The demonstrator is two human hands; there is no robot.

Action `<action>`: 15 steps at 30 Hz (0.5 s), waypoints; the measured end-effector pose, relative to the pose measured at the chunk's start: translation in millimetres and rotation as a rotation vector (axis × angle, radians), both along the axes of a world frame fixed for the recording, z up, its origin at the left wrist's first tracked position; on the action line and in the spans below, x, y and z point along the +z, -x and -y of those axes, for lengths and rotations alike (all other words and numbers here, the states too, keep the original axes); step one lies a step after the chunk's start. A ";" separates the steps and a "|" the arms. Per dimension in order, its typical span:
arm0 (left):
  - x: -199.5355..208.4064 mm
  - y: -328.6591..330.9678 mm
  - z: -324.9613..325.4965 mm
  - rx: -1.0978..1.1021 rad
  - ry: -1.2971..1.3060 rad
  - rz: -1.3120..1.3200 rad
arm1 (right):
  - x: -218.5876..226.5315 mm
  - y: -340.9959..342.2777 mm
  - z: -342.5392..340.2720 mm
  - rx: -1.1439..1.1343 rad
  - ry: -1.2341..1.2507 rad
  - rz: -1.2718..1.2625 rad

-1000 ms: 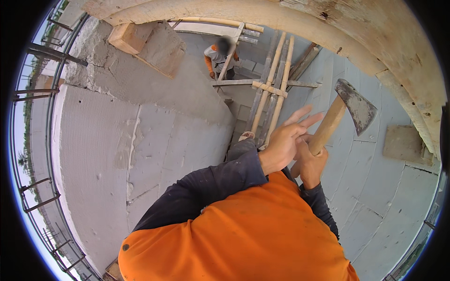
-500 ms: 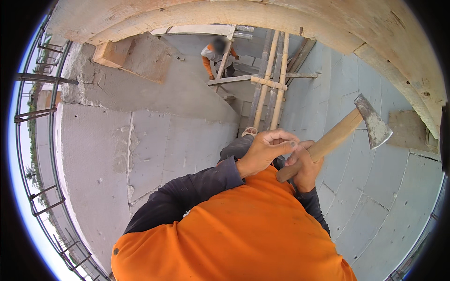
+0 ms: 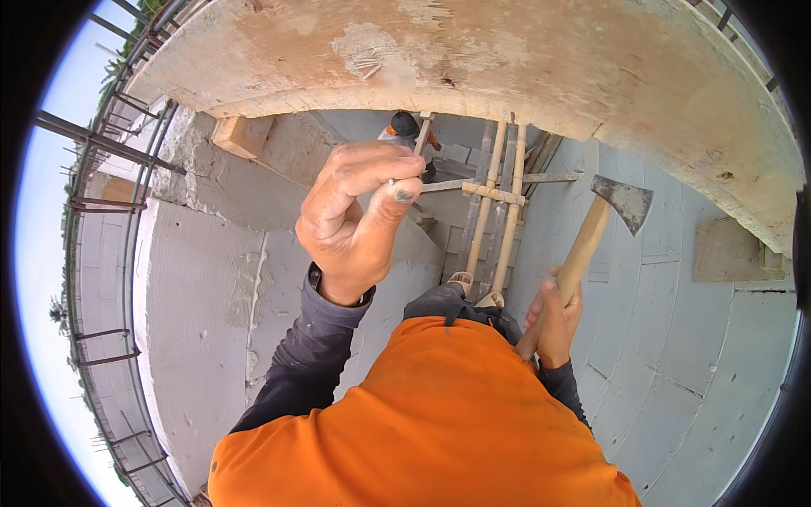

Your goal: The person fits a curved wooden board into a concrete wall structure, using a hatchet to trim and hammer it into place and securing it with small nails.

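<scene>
My left hand [image 3: 351,224] is raised before the wooden board [image 3: 473,59] overhead, apart from it. Its thumb and forefinger pinch a nail [image 3: 391,181]; only a small end shows between the fingertips. Lower and to the right, my right hand [image 3: 554,323] is wrapped round the wooden handle of a hatchet [image 3: 585,239]. The steel head points up and away, with its blade toward the right. The butt of the handle lies close to my orange shirt.
I stand on a bamboo and timber scaffold [image 3: 492,196] between pale block walls [image 3: 203,296]. Below, a co-worker [image 3: 404,128] is partly hidden by the board. Steel bars [image 3: 127,253] rise at the left, and a small wooden piece [image 3: 735,251] sits against the right wall.
My left hand has left my right hand and gone up and left toward the board. The hatchet has tipped more upright. The overhead board now fills more of the view.
</scene>
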State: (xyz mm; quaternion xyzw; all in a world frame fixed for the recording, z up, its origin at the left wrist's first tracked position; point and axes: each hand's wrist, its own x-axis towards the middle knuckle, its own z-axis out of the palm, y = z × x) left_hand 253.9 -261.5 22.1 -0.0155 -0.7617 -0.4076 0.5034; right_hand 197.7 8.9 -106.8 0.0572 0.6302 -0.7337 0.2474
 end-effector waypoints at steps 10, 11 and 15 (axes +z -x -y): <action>35.4 29.7 11.1 0.347 0.506 -0.291 | 11.9 -27.8 -19.0 -0.077 0.207 -0.245; 37.9 31.3 12.4 0.334 0.530 -0.319 | 14.5 -26.7 -18.1 -0.080 0.212 -0.296; 43.8 51.0 19.1 0.332 0.577 -0.389 | 34.7 -17.5 -15.7 -0.058 0.166 -0.524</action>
